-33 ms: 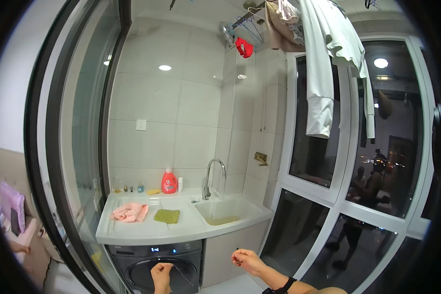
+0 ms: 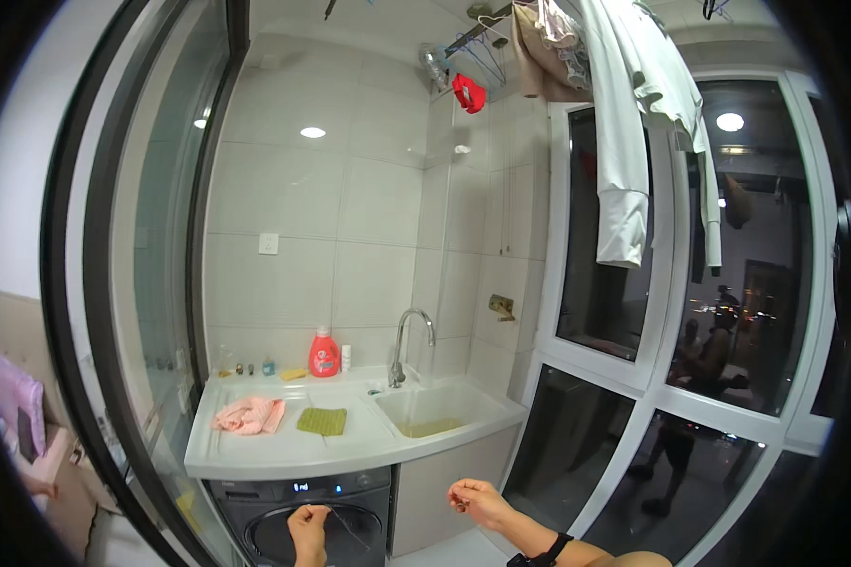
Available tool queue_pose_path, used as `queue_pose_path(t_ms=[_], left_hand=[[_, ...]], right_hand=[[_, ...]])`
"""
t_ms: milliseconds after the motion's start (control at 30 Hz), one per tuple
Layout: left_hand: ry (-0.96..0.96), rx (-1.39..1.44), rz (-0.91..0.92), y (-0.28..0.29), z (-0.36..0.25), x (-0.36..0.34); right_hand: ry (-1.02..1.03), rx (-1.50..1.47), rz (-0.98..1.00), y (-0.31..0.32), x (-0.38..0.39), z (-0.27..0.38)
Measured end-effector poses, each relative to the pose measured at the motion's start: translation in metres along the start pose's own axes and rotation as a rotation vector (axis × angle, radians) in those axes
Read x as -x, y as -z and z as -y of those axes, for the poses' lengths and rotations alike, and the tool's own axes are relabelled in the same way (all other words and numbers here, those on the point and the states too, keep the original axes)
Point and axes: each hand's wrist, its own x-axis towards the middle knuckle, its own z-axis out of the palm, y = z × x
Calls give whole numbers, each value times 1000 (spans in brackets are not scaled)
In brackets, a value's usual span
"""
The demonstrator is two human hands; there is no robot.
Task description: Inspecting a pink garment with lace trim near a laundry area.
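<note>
Low in the head view, my left hand (image 2: 309,535) is raised in front of the washing machine (image 2: 255,492), its thumb and fingertips pinched together. A thin pale strand (image 2: 354,531), thread-like, trails down to the right from that pinch. To its right, before the cabinet door (image 2: 432,527), my right hand (image 2: 482,503) has its fingers curled and the fingertips pressed together. Whatever lies in them, if anything, is too small to make out. A gap separates the two hands, and neither touches the counter. A dark watch or band (image 2: 550,552) circles my right wrist.
Above the machine, the white sink counter (image 2: 298,459) carries a pink cloth (image 2: 248,416), a green cloth (image 2: 321,421) and a red detergent bottle (image 2: 323,353). A tap (image 2: 399,350) arches over the basin. Clothes (image 2: 622,170) hang upper right before the windows; a glass door (image 2: 161,283) stands left.
The view has shifted very slightly. Both hands keep nearly the same pose, and the strand still hangs from my left fingertips.
</note>
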Motion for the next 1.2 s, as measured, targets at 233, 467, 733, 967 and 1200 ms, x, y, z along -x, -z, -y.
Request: queue_pose_path(t_ms=[233,467,733,967,1200], left_hand=[[-203,-59,-108,52,20,-175],[-7,48,-109,87,66,-295],[-86,-467,-240,94,96,-423],[-158,-1144,-350,129,135,-552],[-269,-1265,-359,201,146,-592]], right_hand=[[54,-3,-77,-68,-49,13],[117,32,-257,-78,-57,14],[116,-47,-569,-38,-38,11],[139,-69,-688,0,-53,-2],[131,-71,-702,38,-78,-10]])
